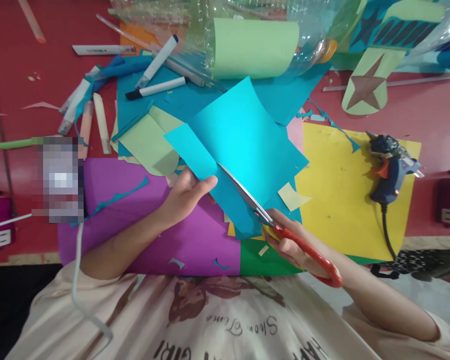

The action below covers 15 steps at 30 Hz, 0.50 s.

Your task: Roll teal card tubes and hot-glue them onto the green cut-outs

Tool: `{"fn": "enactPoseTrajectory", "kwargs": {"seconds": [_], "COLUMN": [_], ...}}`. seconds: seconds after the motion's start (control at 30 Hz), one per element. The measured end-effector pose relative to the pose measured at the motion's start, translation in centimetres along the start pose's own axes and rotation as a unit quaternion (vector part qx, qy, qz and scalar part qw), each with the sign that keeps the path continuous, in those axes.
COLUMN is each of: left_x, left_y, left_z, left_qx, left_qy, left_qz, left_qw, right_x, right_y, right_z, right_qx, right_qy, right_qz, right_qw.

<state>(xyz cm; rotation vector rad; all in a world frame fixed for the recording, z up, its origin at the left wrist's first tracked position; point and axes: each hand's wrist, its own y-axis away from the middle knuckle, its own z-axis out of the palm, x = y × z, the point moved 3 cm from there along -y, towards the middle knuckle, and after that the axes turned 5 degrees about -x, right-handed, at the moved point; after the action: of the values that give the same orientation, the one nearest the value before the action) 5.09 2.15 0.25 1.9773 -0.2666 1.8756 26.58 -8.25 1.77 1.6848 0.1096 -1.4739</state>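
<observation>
A sheet of bright blue paper [243, 135] is held up over the coloured sheets at the middle of the table. My left hand [187, 195] pinches its lower left strip, with the thumb on top. In my right hand [294, 245] are the red-handled scissors [260, 212], fingers in the loops. Their blades lie along the blue paper and point up and left, at the line between the strip and the larger part. Part of the lower blade is hidden by the paper.
Purple [135, 215] and yellow [333, 200] sheets lie below. A glue gun [388, 175] rests at right. Markers [163, 87] and a bottle wrapped in green paper [255, 47] are at the back. A blurred-out device with a cable [75, 270] is at left.
</observation>
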Motion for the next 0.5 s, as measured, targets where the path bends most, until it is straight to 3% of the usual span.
{"fn": "enactPoseTrajectory", "kwargs": {"seconds": [0.07,0.17,0.3,0.5], "left_x": [-0.6,-0.8,0.3,0.6], "left_y": [-0.1,-0.1,-0.1,0.0], "left_z": [-0.3,-0.3,-0.3,-0.1], "left_qx": [0.025,0.007,0.043,0.042], "left_qy": [0.019,0.054,0.006,-0.016], "left_qz": [-0.010,-0.043,-0.025,-0.022], "left_qw": [0.999,0.998,0.999,0.999], "right_x": [-0.3,-0.5,-0.1,0.2], "right_y": [0.2,0.5,0.6,0.6], "right_z": [-0.4,-0.9,-1.2,-1.2], "right_qx": [0.000,-0.005,-0.011,-0.016], "right_qy": [0.001,0.027,0.045,0.070], "right_qz": [0.009,0.007,0.008,-0.015], "right_qw": [1.000,1.000,0.999,0.997]}}
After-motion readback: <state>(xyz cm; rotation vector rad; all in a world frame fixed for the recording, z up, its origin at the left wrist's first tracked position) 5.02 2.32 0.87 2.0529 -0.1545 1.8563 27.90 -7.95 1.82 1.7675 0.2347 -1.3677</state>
